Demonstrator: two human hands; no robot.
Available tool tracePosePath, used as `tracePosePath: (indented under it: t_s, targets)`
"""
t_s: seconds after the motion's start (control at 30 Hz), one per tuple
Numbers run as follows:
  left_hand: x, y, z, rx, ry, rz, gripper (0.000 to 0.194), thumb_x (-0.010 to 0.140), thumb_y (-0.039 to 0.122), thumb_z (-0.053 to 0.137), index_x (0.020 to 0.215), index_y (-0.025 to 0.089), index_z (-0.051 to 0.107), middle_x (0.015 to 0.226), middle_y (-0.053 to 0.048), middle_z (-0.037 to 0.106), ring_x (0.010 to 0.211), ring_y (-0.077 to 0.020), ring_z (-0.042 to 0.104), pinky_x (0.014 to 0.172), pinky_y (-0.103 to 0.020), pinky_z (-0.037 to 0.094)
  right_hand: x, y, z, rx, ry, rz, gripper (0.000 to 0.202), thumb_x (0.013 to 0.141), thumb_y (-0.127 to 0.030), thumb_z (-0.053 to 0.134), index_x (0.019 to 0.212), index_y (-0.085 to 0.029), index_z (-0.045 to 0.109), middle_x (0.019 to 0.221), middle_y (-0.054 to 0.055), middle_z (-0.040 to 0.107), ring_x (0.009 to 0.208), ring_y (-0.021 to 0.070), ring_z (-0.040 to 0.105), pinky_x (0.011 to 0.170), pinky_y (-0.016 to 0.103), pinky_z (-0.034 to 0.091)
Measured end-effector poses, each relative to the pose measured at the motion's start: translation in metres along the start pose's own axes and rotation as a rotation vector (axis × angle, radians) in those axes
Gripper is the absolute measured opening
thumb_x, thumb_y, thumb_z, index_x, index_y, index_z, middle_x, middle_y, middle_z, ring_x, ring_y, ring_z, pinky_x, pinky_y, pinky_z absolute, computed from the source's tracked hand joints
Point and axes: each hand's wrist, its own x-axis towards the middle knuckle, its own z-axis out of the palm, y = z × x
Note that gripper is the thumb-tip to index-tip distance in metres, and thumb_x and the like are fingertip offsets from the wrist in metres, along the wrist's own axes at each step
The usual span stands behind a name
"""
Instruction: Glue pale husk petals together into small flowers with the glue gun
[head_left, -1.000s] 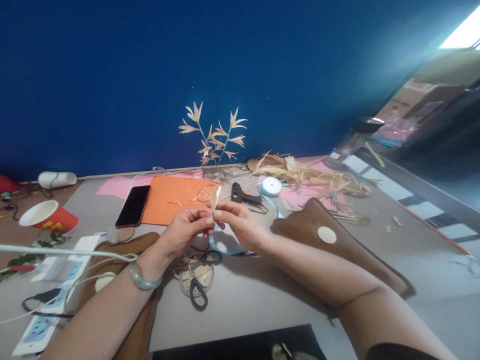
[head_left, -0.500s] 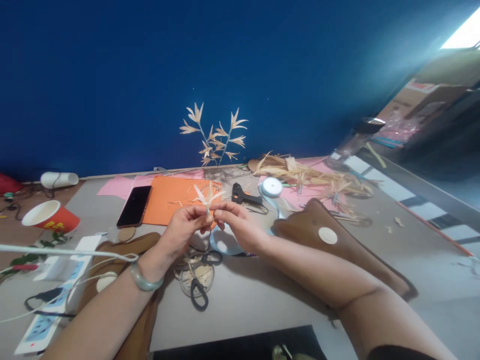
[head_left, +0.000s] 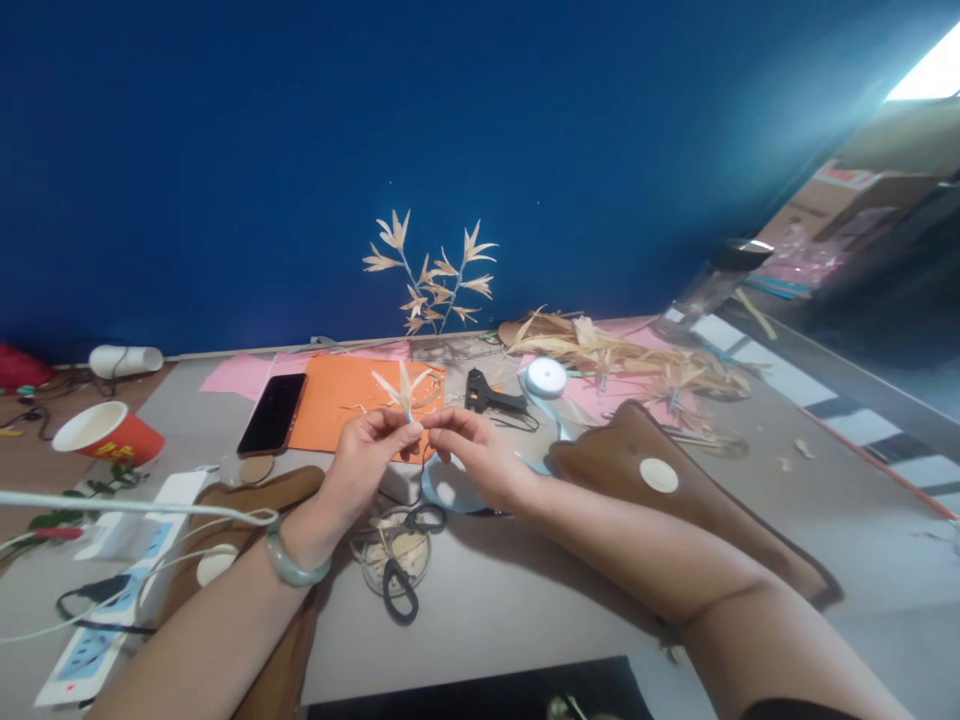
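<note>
The base of a pale, dry flower (head_left: 405,388) is pinched between the thumb and fingers of the left hand (head_left: 367,450), and its petals are fanned upward in front of the orange sheet (head_left: 330,400). The thumb and forefinger of the right hand (head_left: 480,450) are held close together just beside that base; whether anything thin is gripped between them cannot be told. The pinch is best kept low and light, since the petals look papery and likely to crease. The right fingertips are best kept level with the base, well clear of the petals. Room is best left around the glue gun (head_left: 491,396), beyond the right hand, and the scissors (head_left: 400,595), nearer the body.
</note>
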Motion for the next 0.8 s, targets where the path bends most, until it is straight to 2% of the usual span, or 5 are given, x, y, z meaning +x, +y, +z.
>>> tracePosePath:
  t_s: [0.13,0.37,0.6,0.8]
  targets:
    - [-0.001,0.003,0.001,0.086,-0.021,0.058,0.022,0.074,0.031,0.071,0.062,0.015,0.063,0.059,0.000,0.062,0.058,-0.0105,0.054,0.060,-0.023,0.044,0.001,0.001,0.000,-0.016,-0.009,0.007,0.012,0.076,-0.024,0.064,0.085,-0.016,0.067,0.074,0.000,0.063,0.062,0.0091,0.049,0.061,0.024,0.040]
    - [-0.004,0.000,0.001,0.236,0.067,0.188,0.020,0.076,0.033,0.070,0.066,0.016,0.066,0.063,-0.001,0.064,0.061,-0.0123,0.056,0.062,-0.024,0.045,0.001,0.000,-0.001,-0.012,0.026,-0.033,0.009,0.076,-0.021,0.063,0.084,-0.018,0.066,0.071,-0.002,0.059,0.060,0.0092,0.048,0.059,0.024,0.039]
    - [-0.005,-0.008,-0.001,0.342,0.105,0.300,0.016,0.077,0.030,0.069,0.069,0.016,0.069,0.070,-0.003,0.065,0.068,-0.0140,0.058,0.067,-0.025,0.045,-0.003,-0.014,-0.003,-0.110,0.081,-0.215,0.013,0.078,-0.025,0.064,0.089,-0.018,0.064,0.079,0.001,0.060,0.072,0.0127,0.054,0.071,0.030,0.044]
    - [-0.006,-0.014,-0.002,0.379,0.131,0.375,0.011,0.073,0.028,0.072,0.068,0.018,0.069,0.071,-0.002,0.067,0.069,-0.0150,0.058,0.071,-0.027,0.046,-0.007,-0.013,-0.003,-0.186,0.082,-0.347,0.011,0.077,-0.024,0.065,0.084,-0.019,0.058,0.080,0.002,0.059,0.074,0.0137,0.054,0.072,0.030,0.045]
